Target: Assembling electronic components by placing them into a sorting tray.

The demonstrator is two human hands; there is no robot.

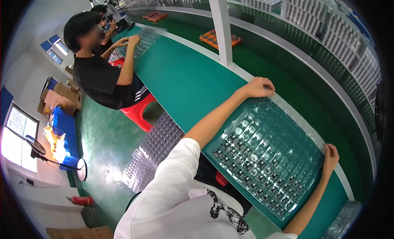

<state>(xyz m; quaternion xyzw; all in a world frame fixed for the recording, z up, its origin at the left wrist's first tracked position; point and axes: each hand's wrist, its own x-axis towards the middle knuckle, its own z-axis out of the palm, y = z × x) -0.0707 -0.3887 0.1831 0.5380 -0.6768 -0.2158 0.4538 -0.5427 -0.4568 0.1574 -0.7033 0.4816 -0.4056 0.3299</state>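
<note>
A clear plastic blister tray [283, 134] lies on the green tabletop in front of me. Small dark electronic parts [246, 161] fill several rows of pockets on its near side, while the far pockets look bare. My left hand [259, 87] is closed at the tray's far left corner, fingers curled over the edge. At the far right corner my right hand [331, 157] grips the tray's edge, its fingertips partly hidden behind the rim.
Beyond the table runs a green conveyor [266, 66] carrying orange fixtures [221, 38]. A white post [221, 29] rises at the table's far edge. Another person [98, 62] works over a clear tray to the left. Stacked trays [158, 144] stand beside my left arm.
</note>
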